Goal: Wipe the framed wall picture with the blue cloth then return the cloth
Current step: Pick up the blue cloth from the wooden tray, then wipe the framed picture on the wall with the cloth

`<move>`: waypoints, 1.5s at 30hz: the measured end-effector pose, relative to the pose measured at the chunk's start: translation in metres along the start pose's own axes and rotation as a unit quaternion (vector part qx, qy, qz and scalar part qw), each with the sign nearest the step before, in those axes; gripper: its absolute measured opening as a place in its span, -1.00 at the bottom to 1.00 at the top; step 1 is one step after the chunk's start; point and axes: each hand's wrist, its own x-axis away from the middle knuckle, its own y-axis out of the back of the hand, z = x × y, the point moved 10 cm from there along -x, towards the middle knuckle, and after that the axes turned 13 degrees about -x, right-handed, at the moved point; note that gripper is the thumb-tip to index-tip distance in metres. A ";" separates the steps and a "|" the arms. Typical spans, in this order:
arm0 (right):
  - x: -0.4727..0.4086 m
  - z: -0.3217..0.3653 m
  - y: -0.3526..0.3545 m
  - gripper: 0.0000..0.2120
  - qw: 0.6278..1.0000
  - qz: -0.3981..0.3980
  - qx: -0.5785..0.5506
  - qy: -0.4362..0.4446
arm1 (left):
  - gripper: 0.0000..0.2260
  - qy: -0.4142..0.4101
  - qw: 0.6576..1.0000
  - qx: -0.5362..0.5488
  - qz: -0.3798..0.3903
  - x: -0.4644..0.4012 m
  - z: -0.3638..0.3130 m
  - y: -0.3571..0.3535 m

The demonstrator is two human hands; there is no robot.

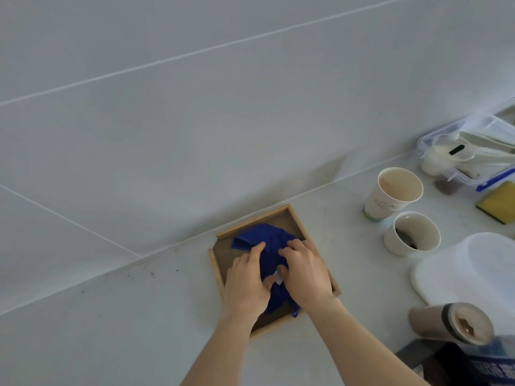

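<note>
Blue cloth (267, 240): crumpled in a heap inside the wooden tray, spread from the tray's far side down to its near right corner; a small white tag showing between the two hands.
Wooden tray (252, 222): square, light wood rim, dark floor; lying flat on the counter with its far edge just beside the wall; turned at an angle to the counter's back edge.
Left hand (246, 285): palm down on the cloth's left half, fingers loosely curled and spread, thumb tucked toward the white tag; pressing on or gathering fabric, not lifted; whether any fabric is actually pinched cannot be told.
Right hand (305, 271): palm down on the cloth's right half, fingertips bent onto the fabric near the tray's far right side, thumb meeting the white tag; a firm pinch cannot be told either.
Forearms: both bare, reaching in from the bottom edge.
Counter (139, 316): pale, with dark specks along its back edge left of the tray.
Wall (195, 107): pale panels with thin seams.
Right side of the counter: two paper cups (395, 196), stained inside, one behind the other; a clear box with blue clips (473, 151) near the far right corner; a yellow sponge (498, 203) beside it; a white lid-like plate (473, 271) at the right edge; a tumbler lying on its side (454, 321) near the front right.
</note>
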 end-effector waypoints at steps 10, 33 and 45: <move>-0.003 -0.004 0.031 -0.93 0.974 -0.104 -0.186 -0.071 | -0.78 0.065 0.990 0.121 -0.041 -0.009 0.018 0.026; 0.033 0.190 0.126 -0.83 0.810 -0.027 -0.584 -0.037 | -0.79 0.033 0.906 0.353 -0.234 0.078 0.077 0.279; 0.097 0.344 0.163 -0.42 0.817 0.105 -0.543 0.164 | -0.57 0.032 0.872 0.390 -0.295 0.156 0.113 0.373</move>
